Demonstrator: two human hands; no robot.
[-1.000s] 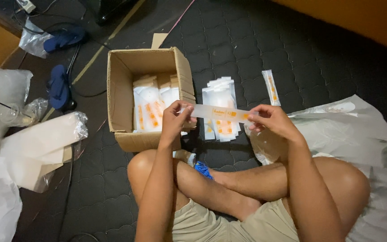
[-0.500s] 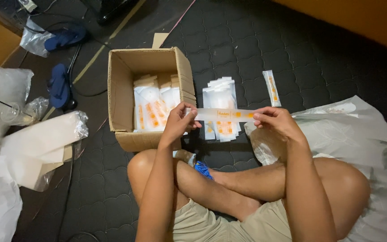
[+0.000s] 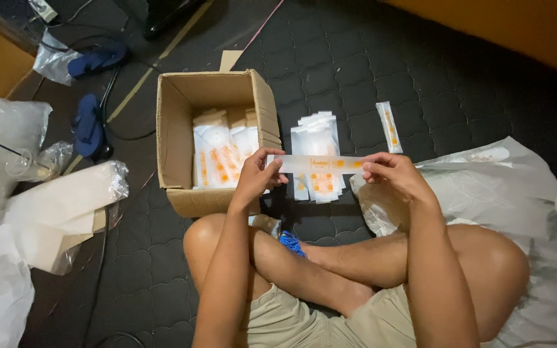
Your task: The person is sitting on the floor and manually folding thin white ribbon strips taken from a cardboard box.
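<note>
**Sachet sort, mid-run: one strip in hand, box part full**

Landmark: box, open-topped cardboard, on dark mat.

1. Plastic sheet – large, pale, crumpled; R of box, under person's R knee. Nothing sorted on it that shows.
2. Bags – clear/white plastic w/ foam-like wrap; well L of box. Untouched.
3. Box – holds upright rows of white sachets w/ orange print, stacked along its R half; L half looks bare. Judged approx. part filled or part emptied; cannot tell which way stock is moving.
4. Pile – loose white/orange sachets fanned flat on mat, just R of box, touching none of its wall as far as seen. Judged the working stack, a dozen or so pcs.
5. Sandals – blue, pair, L of box & above it. Not in play.
6. Strip – long narrow sachet, white w/ orange mark, held level in air in front of box's R corner, over the pile. Item in hand.
7. Left hand – fingers pinched tight on strip's L end, by box's front R corner.
8. Right hand – fingers pinched tight on strip's R end, R of pile.
9. Stray sachet – single, flat on mat, further R of box beyond pile.

Status, as judged: strip not yet set down; pile, stray & box contents left to handle.
</note>
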